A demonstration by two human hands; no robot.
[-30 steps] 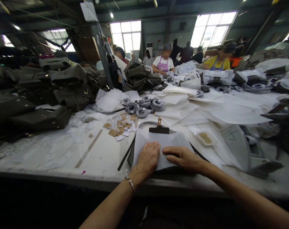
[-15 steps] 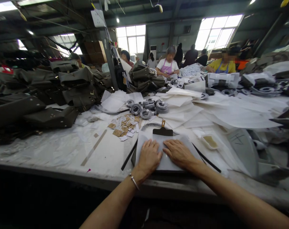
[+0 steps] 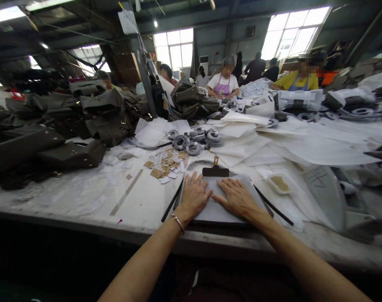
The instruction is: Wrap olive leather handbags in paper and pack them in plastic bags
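A white sheet of paper [image 3: 222,209] lies over a dark bag [image 3: 210,222] at the table's front edge. My left hand [image 3: 194,195] rests flat on the sheet's left part, fingers spread. On the right part my right hand [image 3: 236,196] lies flat too, its thumb pointing toward the left hand. Beyond the fingertips a dark flap with a gold clasp [image 3: 215,167] sticks out above the sheet. The wrapped handle [image 3: 197,162] arches behind it. Dark straps [image 3: 274,206] slant out at both sides. Most of the bag is hidden under the paper.
Paper tags [image 3: 166,165] and coiled wrapped straps [image 3: 193,147] lie past the bag. Stacked white sheets [image 3: 241,144] spread to the right, near a grey tape dispenser [image 3: 328,193]. Dark bags [image 3: 74,153] pile up at left. Co-workers [image 3: 224,84] sit across the table.
Both hands have stayed on the sheet; their fingers are spread wider and have slid slightly outward and forward. The view has shifted a little.
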